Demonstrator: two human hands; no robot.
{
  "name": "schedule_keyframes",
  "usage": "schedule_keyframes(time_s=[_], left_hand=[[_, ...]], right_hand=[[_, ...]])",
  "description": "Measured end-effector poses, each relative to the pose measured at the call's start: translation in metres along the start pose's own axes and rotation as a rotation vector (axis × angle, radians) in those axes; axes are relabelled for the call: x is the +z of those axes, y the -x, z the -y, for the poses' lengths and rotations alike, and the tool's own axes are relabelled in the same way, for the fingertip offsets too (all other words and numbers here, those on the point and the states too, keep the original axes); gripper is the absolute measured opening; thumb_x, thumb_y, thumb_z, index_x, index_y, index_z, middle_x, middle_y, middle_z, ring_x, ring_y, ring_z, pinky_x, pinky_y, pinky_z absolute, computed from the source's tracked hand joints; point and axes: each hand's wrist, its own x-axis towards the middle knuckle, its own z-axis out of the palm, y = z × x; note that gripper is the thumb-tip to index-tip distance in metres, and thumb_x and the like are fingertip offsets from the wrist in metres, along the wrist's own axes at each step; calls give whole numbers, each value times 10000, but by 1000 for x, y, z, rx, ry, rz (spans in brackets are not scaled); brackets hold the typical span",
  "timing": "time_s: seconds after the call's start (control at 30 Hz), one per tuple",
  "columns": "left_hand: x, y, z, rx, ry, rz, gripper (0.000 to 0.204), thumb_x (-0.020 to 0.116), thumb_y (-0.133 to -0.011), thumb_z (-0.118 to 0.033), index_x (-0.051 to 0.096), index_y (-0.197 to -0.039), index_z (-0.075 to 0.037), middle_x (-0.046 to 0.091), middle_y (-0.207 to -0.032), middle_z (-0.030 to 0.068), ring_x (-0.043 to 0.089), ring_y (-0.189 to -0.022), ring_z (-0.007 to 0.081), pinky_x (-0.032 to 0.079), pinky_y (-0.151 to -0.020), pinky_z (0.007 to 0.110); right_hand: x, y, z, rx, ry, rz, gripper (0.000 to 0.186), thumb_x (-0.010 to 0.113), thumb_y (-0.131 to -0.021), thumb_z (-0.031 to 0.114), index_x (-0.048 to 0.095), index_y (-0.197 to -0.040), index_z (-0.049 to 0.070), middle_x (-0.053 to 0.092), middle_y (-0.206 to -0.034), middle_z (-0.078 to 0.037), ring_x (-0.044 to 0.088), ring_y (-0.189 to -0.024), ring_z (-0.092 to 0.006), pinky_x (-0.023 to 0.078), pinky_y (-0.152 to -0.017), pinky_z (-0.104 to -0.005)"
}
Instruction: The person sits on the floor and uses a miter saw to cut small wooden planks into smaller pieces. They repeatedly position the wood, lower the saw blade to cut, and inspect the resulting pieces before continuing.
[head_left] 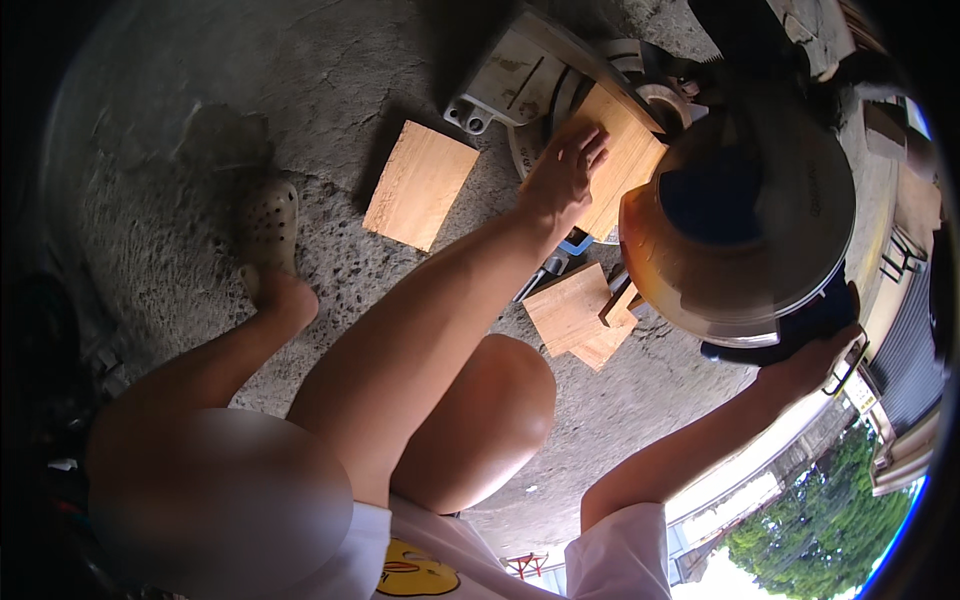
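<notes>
My left hand (568, 172) lies on a wooden board (622, 182) on the base of a miter saw (505, 75), its fingers slightly apart and resting on the wood against the fence. My right hand (808, 365) is closed round the saw's dark handle (775, 340), at the right below the large round blade guard (745, 280). The guard hides part of the board and the blade.
A loose rectangular board (420, 185) lies on the rough concrete floor left of the saw. Overlapping wood pieces (562, 312) lie below it, beside my knee (480, 420). My foot in a pale clog (272, 225) is at the left. Trees (790, 530) show at the lower right.
</notes>
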Motion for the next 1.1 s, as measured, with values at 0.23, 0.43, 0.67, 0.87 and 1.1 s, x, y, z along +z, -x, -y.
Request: schedule_keyframes(time_s=[0.23, 0.43, 0.67, 0.87, 1.1], left_hand=[[-4, 6, 0, -39, 27, -39, 640, 569, -853, -133, 370, -1455, -43, 269, -1558, 107, 278, -1407, 288, 234, -1168, 426], [0, 5, 1, -44, 131, -69, 649, 589, -827, -102, 388, -1438, -17, 314, -1531, 123, 269, -1415, 288, 222, -1169, 426], [-3, 4, 2, -17, 162, -40, 609, 592, -815, -86, 443, -1399, 1, 333, -1518, 126, 254, -1423, 298, 211, -1167, 447], [-2, 4, 0, -16, 148, -53, 605, 600, -802, -80, 462, -1386, 2, 366, -1501, 118, 277, -1413, 305, 218, -1169, 444], [0, 8, 2, -21, 161, -89, 599, 613, -785, -74, 490, -1369, -17, 385, -1488, 114, 291, -1405, 303, 228, -1172, 439]], right_hand=[[-1, 26, -35, -114, -12, -11, 617, 177, -1025, 536, 464, -1311, 70, 542, -855, -65, 489, -681, -129, 442, -614, -239], [2, 41, -60, -223, 1, -58, 638, 181, -1013, 562, 471, -1286, 63, 547, -921, -100, 535, -726, -147, 472, -597, -240], [-1, 42, -68, -239, 23, -57, 654, 174, -1009, 570, 462, -1288, 54, 551, -840, -93, 532, -718, -152, 467, -585, -237], [-4, 40, -72, -267, 46, -61, 667, 181, -1004, 586, 465, -1288, 53, 545, -842, -101, 532, -720, -157, 481, -595, -245], [1, 43, -70, -238, 28, -83, 682, 179, -1000, 596, 473, -1280, 48, 547, -844, -99, 534, -719, -154, 493, -620, -245]])
